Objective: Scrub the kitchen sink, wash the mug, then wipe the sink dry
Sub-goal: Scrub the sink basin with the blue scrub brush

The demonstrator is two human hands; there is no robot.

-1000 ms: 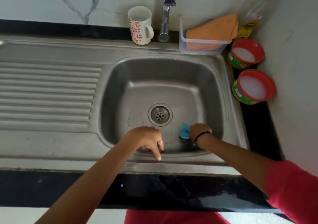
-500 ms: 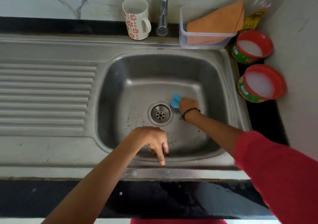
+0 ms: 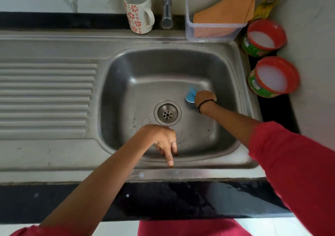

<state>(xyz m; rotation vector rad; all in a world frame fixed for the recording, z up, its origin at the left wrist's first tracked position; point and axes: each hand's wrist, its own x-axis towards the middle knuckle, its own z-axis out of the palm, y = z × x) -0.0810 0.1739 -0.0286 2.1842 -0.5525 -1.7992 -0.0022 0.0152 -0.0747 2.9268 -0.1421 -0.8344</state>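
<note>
The steel sink has a round drain in the middle of its basin. My right hand grips a blue scrubber and presses it on the basin floor to the right of the drain. My left hand rests on the sink's near rim, fingers hanging down over the edge with one finger on the rim. A white mug with red flowers stands upright on the back ledge, left of the tap. An orange cloth lies folded in a clear tub.
A ribbed draining board fills the left side. Two red-rimmed green tubs of white paste stand on the black counter to the right of the sink. A wall rises close behind them. The black counter edge runs along the front.
My right hand has carried the scrubber from the basin's near right corner up past the drain and now farther right. My left hand has stayed on the near rim.
</note>
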